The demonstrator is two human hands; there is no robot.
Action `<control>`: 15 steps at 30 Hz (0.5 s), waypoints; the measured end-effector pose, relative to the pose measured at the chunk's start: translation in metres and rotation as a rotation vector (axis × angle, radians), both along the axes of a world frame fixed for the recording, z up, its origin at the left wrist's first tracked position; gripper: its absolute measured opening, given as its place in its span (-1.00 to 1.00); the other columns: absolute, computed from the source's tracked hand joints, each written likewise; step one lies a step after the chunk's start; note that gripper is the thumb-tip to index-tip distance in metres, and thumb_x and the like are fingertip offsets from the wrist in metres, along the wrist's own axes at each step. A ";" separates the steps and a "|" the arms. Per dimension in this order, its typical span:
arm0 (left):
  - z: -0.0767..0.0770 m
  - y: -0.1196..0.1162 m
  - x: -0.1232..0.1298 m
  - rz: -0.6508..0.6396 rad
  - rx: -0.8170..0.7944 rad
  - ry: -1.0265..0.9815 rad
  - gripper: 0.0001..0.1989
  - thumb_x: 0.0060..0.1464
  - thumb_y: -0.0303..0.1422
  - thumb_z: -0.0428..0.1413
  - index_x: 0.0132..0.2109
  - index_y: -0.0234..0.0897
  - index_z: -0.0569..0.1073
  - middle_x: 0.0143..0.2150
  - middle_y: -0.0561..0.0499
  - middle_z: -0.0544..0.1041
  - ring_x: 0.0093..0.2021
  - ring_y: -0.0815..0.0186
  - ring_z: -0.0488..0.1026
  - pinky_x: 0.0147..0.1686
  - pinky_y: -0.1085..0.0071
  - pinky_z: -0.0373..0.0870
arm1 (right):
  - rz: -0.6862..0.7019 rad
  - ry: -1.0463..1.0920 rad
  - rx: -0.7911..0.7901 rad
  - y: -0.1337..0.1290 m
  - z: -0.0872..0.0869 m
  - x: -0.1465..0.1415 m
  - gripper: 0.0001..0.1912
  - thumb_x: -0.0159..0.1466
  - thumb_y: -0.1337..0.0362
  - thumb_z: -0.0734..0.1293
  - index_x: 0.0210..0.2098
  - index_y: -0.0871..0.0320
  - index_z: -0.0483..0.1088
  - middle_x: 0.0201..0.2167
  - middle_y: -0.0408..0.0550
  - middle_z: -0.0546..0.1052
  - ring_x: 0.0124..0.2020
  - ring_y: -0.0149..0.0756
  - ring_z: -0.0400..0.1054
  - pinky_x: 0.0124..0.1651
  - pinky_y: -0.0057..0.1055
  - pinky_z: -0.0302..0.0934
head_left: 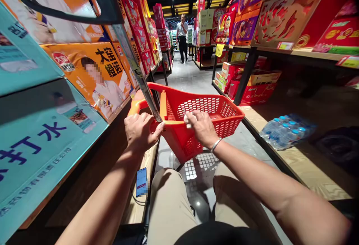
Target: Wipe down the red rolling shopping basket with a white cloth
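Observation:
A red rolling shopping basket with perforated walls stands in front of my knees. From its near left corner a metal pull handle slants up to a black loop grip at the top left. My left hand is closed over the basket's rim beside the foot of that pole, close to the orange carry handle. My right hand pinches a small white wad, perhaps tissue or cloth, at the near rim. Its fingers partly hide the wad. A bracelet sits on that wrist.
Cartons, including an orange one and a teal one, line the left. A phone lies on the low left shelf. Wrapped water bottles sit on the right shelf. A person stands down the aisle.

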State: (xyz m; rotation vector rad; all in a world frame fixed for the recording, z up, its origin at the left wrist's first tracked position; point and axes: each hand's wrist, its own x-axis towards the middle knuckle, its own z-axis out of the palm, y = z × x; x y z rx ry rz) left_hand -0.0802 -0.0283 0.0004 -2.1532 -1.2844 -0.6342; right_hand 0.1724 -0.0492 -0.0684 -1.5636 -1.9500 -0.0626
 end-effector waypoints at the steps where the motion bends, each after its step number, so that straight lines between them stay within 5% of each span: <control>1: -0.001 0.000 0.001 -0.008 0.008 -0.019 -0.53 0.26 0.05 -0.01 -0.22 -0.25 0.55 -0.26 -0.11 0.60 -0.21 0.05 0.43 -0.10 0.13 0.12 | -0.035 -0.008 0.024 -0.008 -0.006 -0.008 -0.33 0.31 0.46 0.18 0.38 -0.02 0.20 0.33 0.15 0.25 0.26 0.13 0.12 0.29 0.14 0.13; 6: -0.007 -0.004 0.003 -0.067 0.049 -0.099 -0.55 0.24 0.07 0.02 -0.25 -0.21 0.53 -0.28 -0.09 0.59 -0.23 0.04 0.42 -0.10 0.09 0.14 | 0.095 0.108 0.046 -0.028 -0.021 -0.009 -0.22 0.29 0.29 0.33 0.46 -0.03 0.06 0.49 0.05 0.02 0.52 0.12 -0.27 0.50 0.25 -0.21; 10: -0.011 -0.015 0.007 -0.116 0.053 -0.124 -0.54 0.25 0.08 0.00 -0.21 -0.20 0.53 -0.27 -0.11 0.57 -0.23 0.03 0.41 -0.09 0.04 0.15 | 0.228 0.311 -0.099 -0.021 -0.008 0.018 -0.47 0.39 0.29 0.17 0.33 -0.06 0.31 0.43 -0.01 0.21 0.49 -0.09 -0.01 0.52 0.13 -0.16; 15: -0.013 -0.031 0.014 -0.169 -0.033 -0.185 -0.57 0.18 0.05 0.07 -0.05 -0.15 0.55 -0.22 -0.17 0.54 -0.16 -0.03 0.41 -0.02 -0.03 0.16 | 0.102 0.431 -0.107 -0.009 0.007 0.038 -0.33 0.16 0.32 0.41 0.27 0.01 0.36 0.22 0.01 0.45 0.25 -0.14 0.34 0.40 -0.07 0.13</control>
